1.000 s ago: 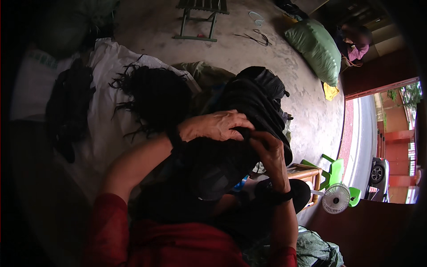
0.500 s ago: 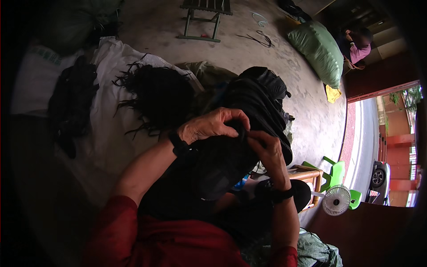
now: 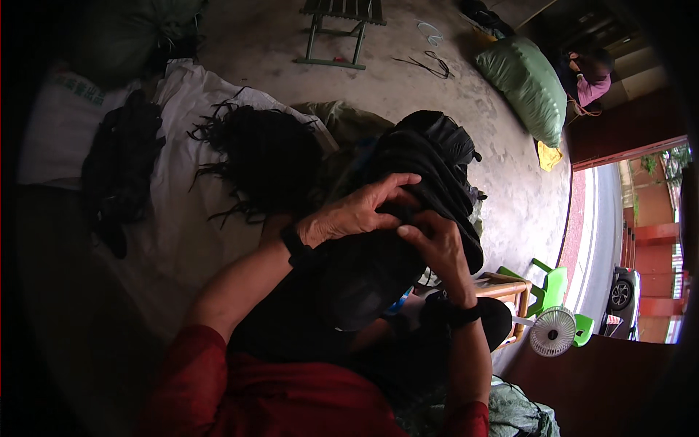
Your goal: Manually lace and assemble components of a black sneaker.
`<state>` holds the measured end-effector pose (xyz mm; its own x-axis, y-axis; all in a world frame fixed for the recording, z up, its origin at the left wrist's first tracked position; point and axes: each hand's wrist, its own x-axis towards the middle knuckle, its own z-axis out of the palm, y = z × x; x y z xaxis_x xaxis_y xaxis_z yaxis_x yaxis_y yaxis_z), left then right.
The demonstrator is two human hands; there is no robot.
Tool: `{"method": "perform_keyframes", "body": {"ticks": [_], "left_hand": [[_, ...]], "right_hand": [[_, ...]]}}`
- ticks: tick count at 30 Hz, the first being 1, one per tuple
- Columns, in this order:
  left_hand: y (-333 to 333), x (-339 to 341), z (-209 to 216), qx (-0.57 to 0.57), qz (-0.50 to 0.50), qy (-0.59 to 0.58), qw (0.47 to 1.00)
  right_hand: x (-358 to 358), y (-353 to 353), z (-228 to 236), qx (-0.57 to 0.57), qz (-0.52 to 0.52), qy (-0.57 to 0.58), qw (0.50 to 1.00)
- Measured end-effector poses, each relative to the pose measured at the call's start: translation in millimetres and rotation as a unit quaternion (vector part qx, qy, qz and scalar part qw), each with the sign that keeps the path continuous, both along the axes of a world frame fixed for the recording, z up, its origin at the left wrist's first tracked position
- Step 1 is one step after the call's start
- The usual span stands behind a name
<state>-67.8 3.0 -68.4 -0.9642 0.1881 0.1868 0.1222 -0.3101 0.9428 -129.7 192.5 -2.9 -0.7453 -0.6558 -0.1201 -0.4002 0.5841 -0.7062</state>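
Observation:
My left hand (image 3: 357, 210) and my right hand (image 3: 441, 246) meet over my lap, fingers bent and nearly touching. Between the fingertips is a small dark piece (image 3: 398, 212) of what looks like soft black material; its exact kind is too dark to make out. Just beyond the hands lies a stacked bundle of black, ribbed-looking soft pieces (image 3: 437, 153). To its left a heap of black strips (image 3: 269, 156) with loose, stringy ends rests on a white sheet (image 3: 171, 182). Dark cloth covers my lap below the hands, its folds lost in shadow.
A black pile (image 3: 124, 153) lies on the sheet's left side. A folding stool (image 3: 338, 36) and a stuffed green sack (image 3: 524, 87) stand farther off, with a person (image 3: 590, 76) behind the sack. At right are a bamboo-framed stool (image 3: 513, 291), a white fan (image 3: 552, 331) and a green chair (image 3: 553, 284).
Both hands have closed in on each other around the dark piece. My left fingers have stretched farther over it, and my right fingers have curled in. The view has shifted slightly.

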Motion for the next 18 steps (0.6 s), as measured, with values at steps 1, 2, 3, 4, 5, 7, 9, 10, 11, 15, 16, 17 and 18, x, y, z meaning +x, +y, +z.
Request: {"method": "perform_keyframes", "body": {"ticks": [1, 2, 3, 4, 5, 7, 9, 10, 11, 15, 16, 17, 18], "left_hand": [[0, 0, -1, -0.028, 0.018, 0.023, 0.999], [-1, 2, -1, -0.029, 0.019, 0.021, 0.999], [-1, 5, 8, -0.085, 0.034, 0.021, 0.996], [0, 6, 13, -0.14, 0.048, 0.02, 0.989], [3, 6, 11, -0.14, 0.047, 0.02, 0.989], [5, 7, 6, -0.117, 0.062, 0.053, 0.99], [9, 12, 2, -0.057, 0.068, 0.025, 0.996], [11, 14, 0, 0.003, 0.073, -0.003, 0.997], [14, 13, -1, 0.028, 0.066, -0.003, 0.997], [8, 12, 0, 0.077, 0.045, -0.048, 0.995], [3, 9, 0, 0.098, 0.034, -0.042, 0.994], [-3, 10, 1, 0.105, 0.02, -0.068, 0.992], [-6, 9, 4, 0.105, 0.02, -0.069, 0.992]], "right_hand": [[6, -6, -1, 0.029, 0.0, 0.083, 0.996], [13, -13, 0, 0.057, 0.001, 0.164, 0.985], [15, -17, -6, 0.057, 0.0, 0.164, 0.985], [16, -20, -14, 0.051, -0.019, 0.24, 0.969], [16, -21, -19, 0.045, -0.038, 0.314, 0.948], [20, -23, -19, 0.017, -0.069, 0.291, 0.954], [25, -18, -24, -0.048, -0.13, 0.247, 0.959], [26, -12, -28, -0.071, -0.152, 0.233, 0.958], [31, -7, -30, -0.147, -0.211, 0.149, 0.955], [30, 8, -23, -0.317, -0.393, -0.07, 0.86], [21, 20, -31, -0.392, -0.41, -0.12, 0.815], [18, 33, -42, -0.352, -0.395, -0.108, 0.842], [21, 33, -41, -0.352, -0.395, -0.109, 0.842]]}}
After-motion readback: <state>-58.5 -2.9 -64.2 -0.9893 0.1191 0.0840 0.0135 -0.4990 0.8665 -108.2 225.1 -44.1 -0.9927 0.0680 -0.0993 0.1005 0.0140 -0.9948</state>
